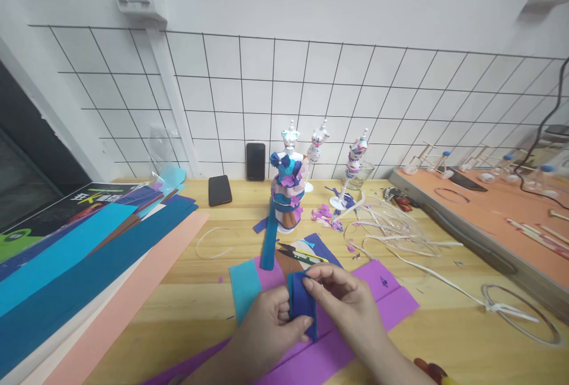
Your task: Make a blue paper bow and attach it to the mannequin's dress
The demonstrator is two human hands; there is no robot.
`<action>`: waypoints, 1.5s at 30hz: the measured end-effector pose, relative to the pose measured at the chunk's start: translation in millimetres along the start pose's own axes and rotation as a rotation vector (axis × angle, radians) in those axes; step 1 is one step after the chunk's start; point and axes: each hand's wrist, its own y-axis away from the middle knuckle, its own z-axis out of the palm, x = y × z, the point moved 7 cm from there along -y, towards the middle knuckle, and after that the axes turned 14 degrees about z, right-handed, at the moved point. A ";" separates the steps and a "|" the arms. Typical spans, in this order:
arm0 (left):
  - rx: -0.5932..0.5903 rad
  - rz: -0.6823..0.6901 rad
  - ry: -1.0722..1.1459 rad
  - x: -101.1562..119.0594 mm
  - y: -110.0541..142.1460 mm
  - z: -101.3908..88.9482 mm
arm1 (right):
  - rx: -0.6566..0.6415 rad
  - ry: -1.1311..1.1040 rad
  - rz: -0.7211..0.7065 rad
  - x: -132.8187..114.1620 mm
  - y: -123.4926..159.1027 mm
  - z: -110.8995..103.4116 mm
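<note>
My left hand (pixel 271 325) and my right hand (pixel 344 302) both pinch a small dark blue foam piece (pixel 302 302), folded upright between the fingers, low in the middle of the view. Under them lies a purple foam sheet (pixel 355 337) with a teal piece (pixel 244 287) at its left. Just beyond stands a mannequin doll (pixel 287 186) dressed in blue, teal and purple foam, with a long teal strip (pixel 269 236) leaning from its base toward my hands. Small scissors (pixel 297 253) lie on a brown and blue scrap behind my hands.
Long foam sheets in teal, blue and peach (pixel 89 278) fan out at left. Two more dolls (pixel 317 148) (pixel 355 159), a glass bowl (pixel 360 174), two phones (pixel 219 189) (pixel 255 161) and white strips (pixel 400 236) lie beyond. An orange board (pixel 502 207) runs along the right.
</note>
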 end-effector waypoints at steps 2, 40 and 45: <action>0.001 -0.010 -0.014 -0.5 0.6 0.5 | 0.006 -0.024 0.008 -1.6 0.0 -0.4; 0.204 0.113 0.128 5.0 -14.5 -35.0 | -0.296 -0.049 0.183 31.7 -4.9 32.7; 0.226 0.103 0.113 3.2 -13.6 -38.0 | -0.343 -0.024 0.227 37.8 -3.5 37.6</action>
